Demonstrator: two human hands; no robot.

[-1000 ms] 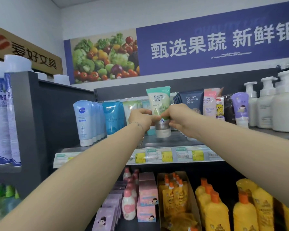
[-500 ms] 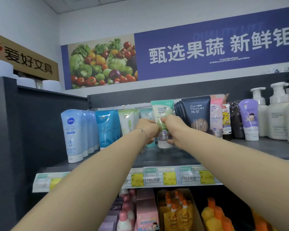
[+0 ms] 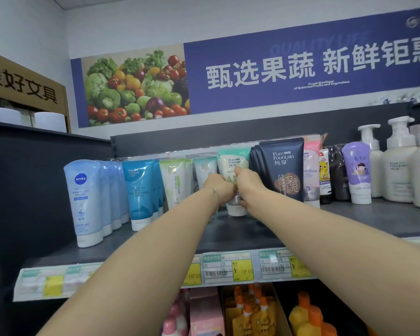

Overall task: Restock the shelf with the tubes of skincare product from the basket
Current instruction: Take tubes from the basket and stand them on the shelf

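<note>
A mint-green and cream Pure Fountain tube (image 3: pixel 233 163) stands cap-down on the dark grey shelf (image 3: pixel 228 235), deep in the row between a pale teal tube (image 3: pixel 204 167) and several navy Pure Fountain tubes (image 3: pixel 283 169). My left hand (image 3: pixel 220 189) grips its left side and my right hand (image 3: pixel 249 185) grips its right side, thumb up against the front. Both hands cover the tube's middle; its white cap (image 3: pixel 237 209) shows below them. The basket is out of view.
Light blue Nivea tubes (image 3: pixel 84 202), blue tubes (image 3: pixel 140 190) and green-white tubes (image 3: pixel 174 183) line the shelf to the left. Pink, yellow-print and purple tubes (image 3: pixel 357 172) and white pump bottles (image 3: pixel 398 163) stand to the right. Price tags (image 3: pixel 228 269) run along the shelf edge; orange bottles (image 3: pixel 308 316) sit below.
Both hands have pushed the green tube farther back into the row, and it now stands on the shelf. The view has moved closer and tilted up.
</note>
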